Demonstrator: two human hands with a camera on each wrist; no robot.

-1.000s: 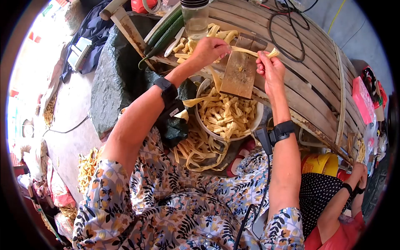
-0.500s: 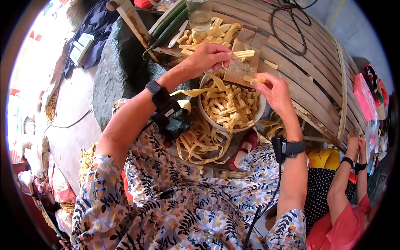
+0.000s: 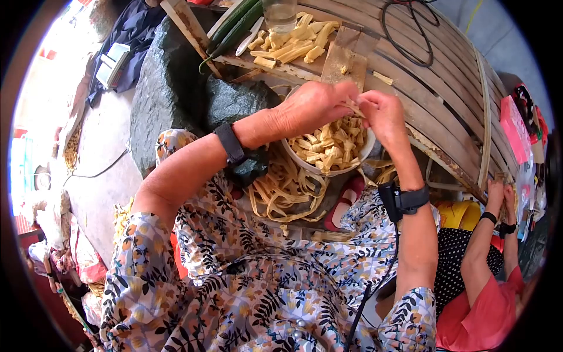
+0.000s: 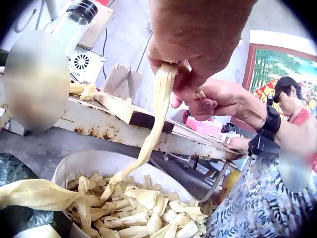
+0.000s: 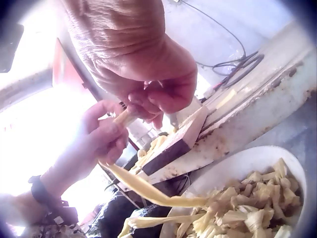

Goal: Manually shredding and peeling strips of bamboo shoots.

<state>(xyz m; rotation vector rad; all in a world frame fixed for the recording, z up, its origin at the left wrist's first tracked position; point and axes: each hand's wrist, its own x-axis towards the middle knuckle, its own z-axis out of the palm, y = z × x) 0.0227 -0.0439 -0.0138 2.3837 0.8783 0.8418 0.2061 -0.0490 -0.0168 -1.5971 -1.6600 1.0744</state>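
Note:
Above the white tub (image 5: 194, 186) of knotted yellow strips, both hands meet at one pale yellow strip. My left hand (image 3: 319, 105) pinches the strip (image 4: 159, 116), whose long tail hangs down into the tub in the left wrist view. My right hand (image 3: 385, 117) pinches a short end of it, fingers curled, right beside the left fingertips. Behind the hands lies a small wooden board (image 3: 345, 61) with crumbs on it. Cut yellow pieces (image 3: 296, 47) lie on the slatted table to its left, and a small piece (image 3: 383, 78) to its right.
Two cucumbers (image 3: 234, 26), a white-handled knife (image 3: 250, 36) and a clear cup (image 3: 280, 14) stand or lie at the table's left. A black cable (image 3: 404, 35) coils on the slats. Long strips (image 3: 287, 188) hang below the tub. Another person's arms (image 3: 484, 246) are at the right.
The hands were apart, each with a piece of strip; now they meet over the tub. My left hand has moved right and down. A small piece has come to lie on the slats.

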